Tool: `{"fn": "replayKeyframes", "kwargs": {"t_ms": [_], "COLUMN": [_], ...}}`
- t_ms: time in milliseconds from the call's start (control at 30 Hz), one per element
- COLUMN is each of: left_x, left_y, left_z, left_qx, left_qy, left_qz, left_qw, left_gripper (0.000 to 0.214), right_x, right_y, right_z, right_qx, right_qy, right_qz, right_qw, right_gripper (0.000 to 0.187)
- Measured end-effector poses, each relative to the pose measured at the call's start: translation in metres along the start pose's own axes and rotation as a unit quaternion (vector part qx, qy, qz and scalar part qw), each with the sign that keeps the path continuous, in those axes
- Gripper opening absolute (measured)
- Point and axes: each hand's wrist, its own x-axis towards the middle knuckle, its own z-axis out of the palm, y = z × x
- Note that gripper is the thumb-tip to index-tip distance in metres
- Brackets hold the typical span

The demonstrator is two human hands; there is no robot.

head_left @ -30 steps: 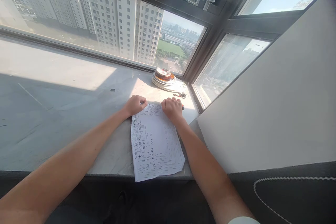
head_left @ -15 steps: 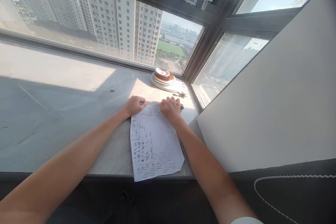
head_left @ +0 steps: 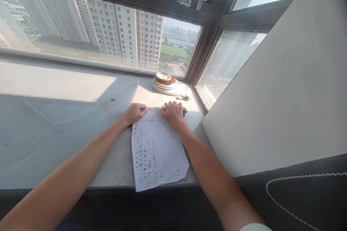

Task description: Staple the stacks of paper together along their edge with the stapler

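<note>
A sheet of paper [head_left: 157,140] covered in handwriting and short pen strokes lies on the sill, its lower edge hanging slightly over the front. At the sheet's far left corner is my left hand [head_left: 135,113], closed with the fingers curled on the paper. My right hand [head_left: 173,114] is wrapped over a small red-and-black object [head_left: 184,111] at the far right corner. Only that object's end shows beyond the knuckles, so its kind is hidden.
Beyond my hands a stack of round tape rolls [head_left: 165,83] stands near the window corner, with a small dark tangled item [head_left: 183,98] before it. A small dark piece [head_left: 113,99] lies to the left. A white wall panel [head_left: 282,104] slopes at right, above a beaded cord [head_left: 271,182].
The camera view has tilted slightly, so the scene appears shifted. Both hands stay at the paper's far corners, with little visible change in grip.
</note>
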Motion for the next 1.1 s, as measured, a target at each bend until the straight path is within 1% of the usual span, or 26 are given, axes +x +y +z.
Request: {"fn": "replayKeyframes", "kwargs": {"t_ms": [100,200,267,367,433,500,567,633,733,800,867,933,967,1100], "left_x": [0.000,-0.001,-0.003,-0.005,-0.005,-0.005,-0.004,-0.004,-0.004,-0.004,-0.005,-0.005,-0.005,-0.006], "left_y": [-0.003,-0.008,-0.013,-0.019,-0.019,-0.014,-0.008,-0.001,0.007,0.009,0.011,0.014,0.015,0.018], "left_z": [-0.001,-0.005,-0.010,-0.018,-0.021,-0.021,-0.016,-0.008,0.005,0.010,0.011,0.012,0.012,0.013], "left_qx": [0.015,0.030,0.047,0.093,0.134,0.156,0.142,0.114,0.100,0.109,0.131,0.159,0.172,0.205], "left_qy": [-0.010,-0.010,0.003,0.027,0.059,0.092,0.097,0.064,-0.006,-0.046,-0.076,-0.099,-0.108,-0.130], "left_qz": [-0.003,-0.010,-0.036,-0.066,-0.059,-0.029,0.012,0.051,0.077,0.082,0.084,0.078,0.074,0.061], "left_qw": [1.000,0.999,0.998,0.993,0.987,0.983,0.985,0.990,0.992,0.990,0.985,0.979,0.976,0.968], "left_gripper": [0.039,0.037,0.035,0.033,0.029,0.028,0.028,0.028,0.029,0.033,0.039,0.046,0.049,0.051], "right_x": [0.004,0.007,0.008,0.007,0.006,0.006,0.005,0.005,0.005,0.004,0.003,0.002,0.002,0.001], "right_y": [0.015,0.032,0.041,0.049,0.051,0.052,0.053,0.052,0.049,0.048,0.048,0.049,0.049,0.048], "right_z": [-0.004,-0.005,-0.004,-0.002,0.000,0.001,0.000,-0.001,-0.004,-0.005,-0.005,-0.005,-0.005,-0.008], "right_qx": [0.072,0.093,0.099,0.131,0.154,0.167,0.178,0.195,0.219,0.215,0.203,0.200,0.204,0.225], "right_qy": [0.017,0.040,0.053,0.080,0.099,0.113,0.122,0.132,0.143,0.146,0.143,0.128,0.116,0.071], "right_qz": [0.034,0.079,0.104,0.107,0.100,0.095,0.090,0.086,0.089,0.118,0.171,0.214,0.223,0.210], "right_qw": [0.997,0.992,0.988,0.982,0.978,0.975,0.972,0.968,0.961,0.958,0.953,0.947,0.946,0.949], "right_gripper": [0.030,0.027,0.024,0.016,0.019,0.026,0.033,0.036,0.038,0.042,0.047,0.051,0.054,0.058]}}
